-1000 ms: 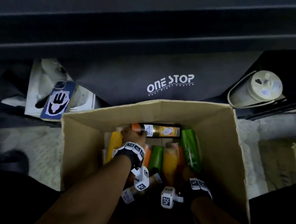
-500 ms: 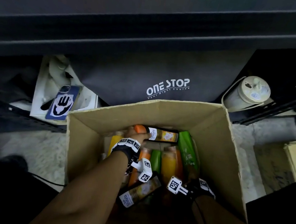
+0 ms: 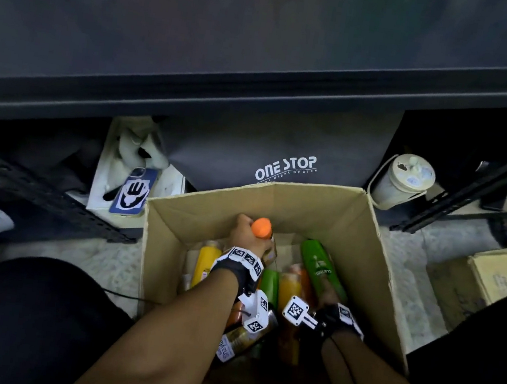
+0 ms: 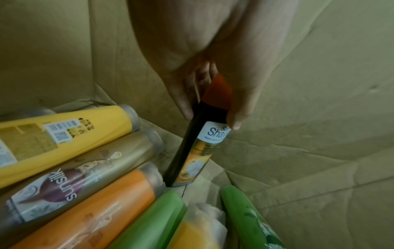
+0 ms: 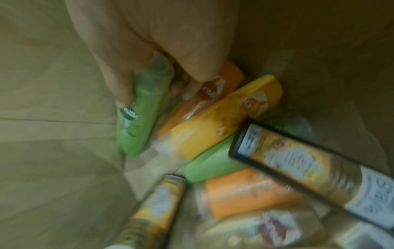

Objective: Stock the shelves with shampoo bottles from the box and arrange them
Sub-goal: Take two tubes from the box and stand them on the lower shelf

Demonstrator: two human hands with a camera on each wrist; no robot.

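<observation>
Black bottle (image 4: pixel 192 151) now upright, base hidden.

we see a phone (image 3: pixel 131 192) in a blue case on white packaging (image 3: pixel 100 184), a dark "one stop" bag (image 3: pixel 282 160), and a lidded white cup (image 3: pixel 403 181).

"ONE STOP" on bag (image 3: pixel 283 150), "sunsilk" on green bottle (image 3: pixel 322 270)

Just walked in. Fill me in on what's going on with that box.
A person is reaching both hands into an open cardboard box of shampoo bottles. The left hand grips a dark bottle with an orange cap near its cap, holding it roughly upright. The right hand grips a green Sunsilk bottle. Other yellow, orange and green bottles lie in the box. Blurred bottles show on the shelf above.
</observation>
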